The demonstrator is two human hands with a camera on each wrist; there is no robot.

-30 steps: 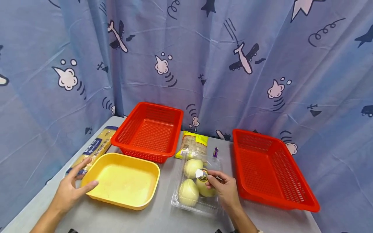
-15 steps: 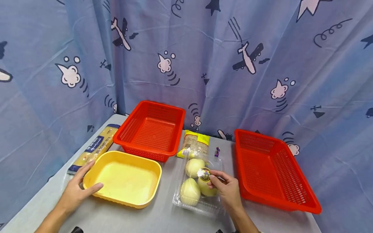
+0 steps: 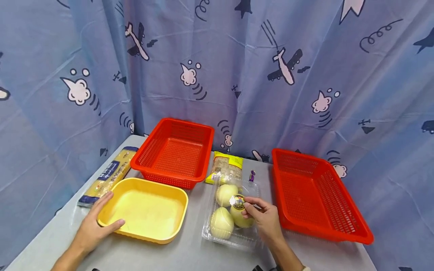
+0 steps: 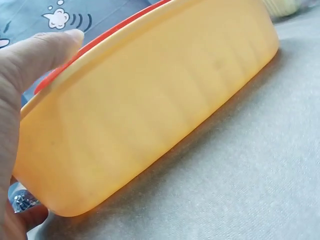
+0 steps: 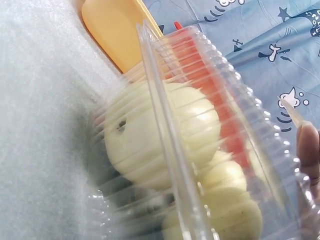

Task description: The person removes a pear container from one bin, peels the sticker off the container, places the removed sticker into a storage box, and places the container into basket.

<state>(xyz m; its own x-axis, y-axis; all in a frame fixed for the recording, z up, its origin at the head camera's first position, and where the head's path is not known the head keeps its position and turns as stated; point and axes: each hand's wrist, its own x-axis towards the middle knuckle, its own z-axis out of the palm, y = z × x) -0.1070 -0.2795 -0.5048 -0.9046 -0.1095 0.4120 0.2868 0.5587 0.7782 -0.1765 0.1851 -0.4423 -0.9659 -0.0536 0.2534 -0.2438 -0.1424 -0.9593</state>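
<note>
My left hand spans the near-left corner of a yellow plastic tub. Its thumb lies over the near rim, while its other fingers reach along the outside of the left end. In the left wrist view the tub's wall fills most of the picture. A clear plastic clamshell box holds several pale, round fruits. My right hand is over its lid, with thumb and forefinger together at the edge of a round dark label. Whether they pinch it is hidden.
A red basket stands behind the tub, another at the right. A long pasta packet lies at the left edge. Behind the box are a yellow-topped bag and a small purple-wrapped sweet. A blue curtain hangs behind.
My left hand has moved right and closer round the tub's corner, uncovering more of the pasta packet. My right hand stays at the label, and the view has shifted slightly.
</note>
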